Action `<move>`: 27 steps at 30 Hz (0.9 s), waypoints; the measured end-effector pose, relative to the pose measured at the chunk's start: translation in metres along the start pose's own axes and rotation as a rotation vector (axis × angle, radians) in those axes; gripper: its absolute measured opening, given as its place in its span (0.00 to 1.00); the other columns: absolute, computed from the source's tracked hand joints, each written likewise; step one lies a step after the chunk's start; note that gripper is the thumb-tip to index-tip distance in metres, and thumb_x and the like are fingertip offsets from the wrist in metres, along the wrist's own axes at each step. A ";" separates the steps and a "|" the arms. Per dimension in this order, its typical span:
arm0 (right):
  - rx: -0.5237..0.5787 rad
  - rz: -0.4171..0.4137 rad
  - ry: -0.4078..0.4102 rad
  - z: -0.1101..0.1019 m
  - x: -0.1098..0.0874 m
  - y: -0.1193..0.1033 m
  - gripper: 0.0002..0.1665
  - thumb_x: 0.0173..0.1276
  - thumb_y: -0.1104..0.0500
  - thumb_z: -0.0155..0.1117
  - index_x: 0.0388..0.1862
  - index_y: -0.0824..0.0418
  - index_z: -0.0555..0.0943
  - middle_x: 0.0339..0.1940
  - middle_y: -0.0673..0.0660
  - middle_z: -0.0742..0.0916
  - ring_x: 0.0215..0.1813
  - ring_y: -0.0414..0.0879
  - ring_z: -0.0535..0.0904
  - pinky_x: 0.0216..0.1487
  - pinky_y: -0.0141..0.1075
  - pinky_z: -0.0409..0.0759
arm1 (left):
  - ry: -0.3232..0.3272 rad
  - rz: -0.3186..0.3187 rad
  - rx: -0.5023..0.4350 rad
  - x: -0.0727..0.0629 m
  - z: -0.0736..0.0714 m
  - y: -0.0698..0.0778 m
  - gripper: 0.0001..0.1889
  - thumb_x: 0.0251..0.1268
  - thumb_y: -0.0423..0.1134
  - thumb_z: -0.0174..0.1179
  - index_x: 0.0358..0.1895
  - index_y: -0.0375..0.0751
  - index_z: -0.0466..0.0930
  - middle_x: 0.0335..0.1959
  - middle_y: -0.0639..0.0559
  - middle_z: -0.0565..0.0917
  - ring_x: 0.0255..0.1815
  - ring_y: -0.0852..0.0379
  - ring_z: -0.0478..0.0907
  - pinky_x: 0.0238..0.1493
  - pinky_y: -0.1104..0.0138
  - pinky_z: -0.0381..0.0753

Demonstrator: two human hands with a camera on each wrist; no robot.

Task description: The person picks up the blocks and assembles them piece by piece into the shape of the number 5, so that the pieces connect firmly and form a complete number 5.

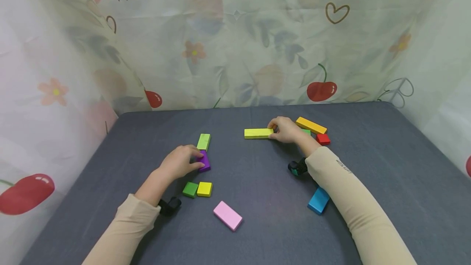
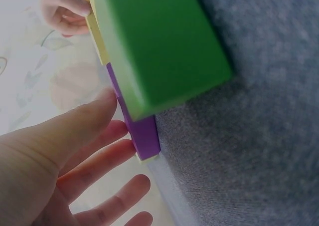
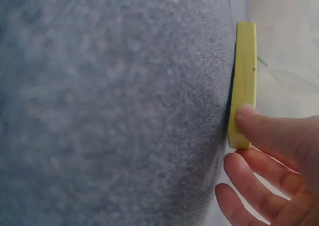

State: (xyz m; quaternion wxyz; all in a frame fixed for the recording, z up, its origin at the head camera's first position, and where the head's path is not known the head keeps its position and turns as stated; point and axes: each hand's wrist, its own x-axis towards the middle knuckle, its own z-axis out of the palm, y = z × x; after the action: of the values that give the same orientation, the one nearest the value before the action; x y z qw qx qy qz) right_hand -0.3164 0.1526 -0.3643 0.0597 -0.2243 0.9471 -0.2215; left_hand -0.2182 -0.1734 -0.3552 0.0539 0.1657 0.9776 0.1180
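Observation:
My left hand [image 1: 179,162] pinches a purple block [image 1: 207,164] on the table's left half, thumb on the near side and fingers on the far side. Touching that block's far end is a light green block [image 1: 204,141]. In the left wrist view a green block [image 2: 169,41] looms large in front of the purple block [image 2: 143,136]. Farther back, my right hand [image 1: 285,129] grips the right end of a long yellow-green block [image 1: 257,133], which lies crosswise. The right wrist view shows the thumb [image 3: 249,117] pressed on the face of this block [image 3: 244,66].
Near the left wrist sit a green block and a yellow block [image 1: 204,189], side by side. A pink block [image 1: 227,215] lies at the front. Beyond the right wrist are an orange bar [image 1: 311,125], a red block [image 1: 323,139] and a partly hidden green block [image 1: 306,132]. The right sleeve overlaps a blue block [image 1: 318,201].

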 end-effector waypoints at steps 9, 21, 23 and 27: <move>0.027 0.040 0.010 0.003 0.003 0.002 0.20 0.62 0.61 0.65 0.52 0.68 0.79 0.50 0.67 0.82 0.50 0.58 0.78 0.48 0.45 0.80 | -0.004 -0.003 0.006 0.000 0.000 0.000 0.17 0.58 0.42 0.64 0.50 0.39 0.83 0.54 0.42 0.81 0.57 0.43 0.76 0.59 0.52 0.74; 0.060 0.049 0.018 0.001 0.002 0.005 0.21 0.61 0.60 0.66 0.52 0.67 0.79 0.51 0.67 0.82 0.47 0.55 0.80 0.47 0.44 0.81 | -0.003 0.003 0.003 0.001 0.001 -0.001 0.17 0.58 0.42 0.64 0.49 0.39 0.83 0.54 0.42 0.81 0.56 0.43 0.76 0.59 0.51 0.74; 0.056 0.048 0.018 0.001 0.002 0.005 0.21 0.61 0.60 0.66 0.52 0.67 0.79 0.51 0.67 0.82 0.47 0.56 0.80 0.47 0.44 0.81 | -0.002 0.006 0.003 0.001 0.001 -0.001 0.17 0.58 0.42 0.64 0.49 0.39 0.83 0.53 0.42 0.81 0.56 0.43 0.76 0.59 0.51 0.74; 0.052 0.055 0.019 0.000 0.002 0.005 0.21 0.61 0.60 0.65 0.53 0.66 0.79 0.51 0.67 0.82 0.47 0.56 0.80 0.48 0.44 0.80 | 0.001 0.004 0.001 0.000 0.001 0.000 0.17 0.58 0.42 0.64 0.49 0.39 0.83 0.53 0.42 0.81 0.56 0.43 0.76 0.59 0.51 0.74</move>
State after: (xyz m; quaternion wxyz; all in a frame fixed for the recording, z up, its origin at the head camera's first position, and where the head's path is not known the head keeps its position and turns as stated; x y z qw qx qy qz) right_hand -0.3201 0.1559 -0.3671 0.0629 -0.1943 0.9473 -0.2466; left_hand -0.2184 -0.1733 -0.3561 0.0533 0.1679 0.9773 0.1175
